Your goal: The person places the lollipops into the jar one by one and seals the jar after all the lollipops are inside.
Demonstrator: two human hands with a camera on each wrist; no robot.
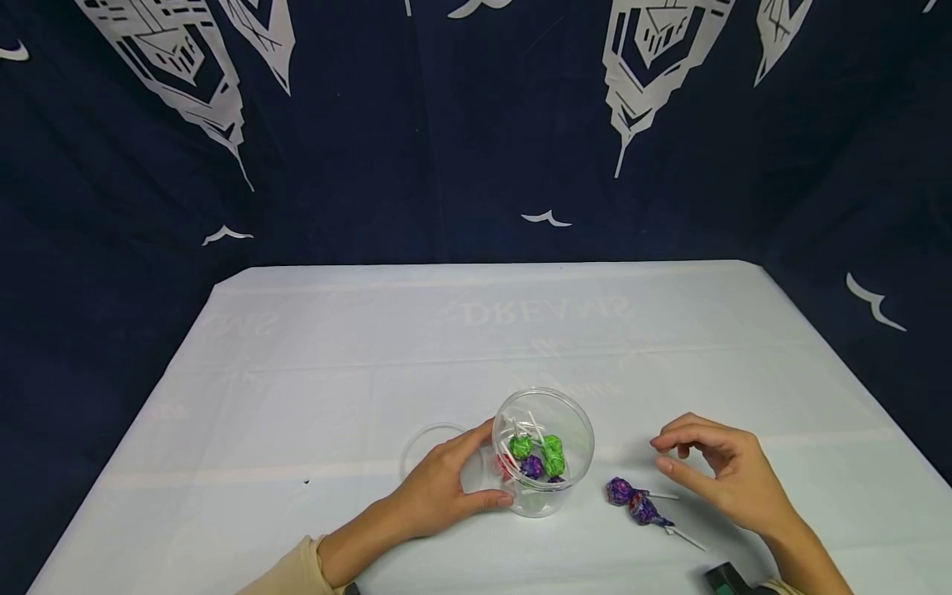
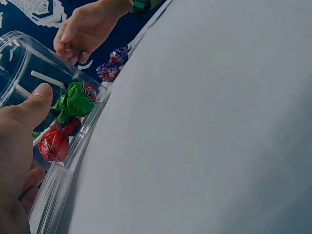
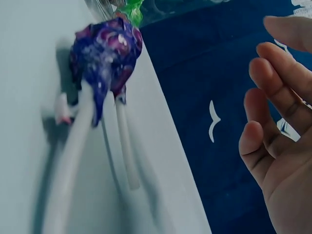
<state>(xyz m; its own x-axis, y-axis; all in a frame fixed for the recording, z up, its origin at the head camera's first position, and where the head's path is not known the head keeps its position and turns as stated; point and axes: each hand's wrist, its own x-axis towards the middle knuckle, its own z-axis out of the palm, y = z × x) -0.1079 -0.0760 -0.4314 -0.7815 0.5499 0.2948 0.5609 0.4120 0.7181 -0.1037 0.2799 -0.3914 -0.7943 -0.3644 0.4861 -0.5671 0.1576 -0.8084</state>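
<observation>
In the head view, my left hand (image 1: 439,487) grips the side of a clear plastic tub (image 1: 539,502), thumb at the front and fingers round the far side. Green lollipops (image 1: 553,454), a purple one (image 1: 531,467) and a red one (image 2: 54,145) lie inside it, some with white sticks pointing up. My right hand (image 1: 725,471) hovers to the right with loosely bent fingers and nothing in them. Below and left of it, two purple-wrapped lollipops (image 1: 645,508) lie side by side on the table, sticks toward the right.
A clear round lid (image 1: 418,436) lies on the white-covered table (image 1: 312,397) behind my left hand, partly hidden by it. A dark blue cloth (image 1: 416,165) with white prints hangs beyond the table's far edge. A small dark speck (image 1: 306,481) is at left.
</observation>
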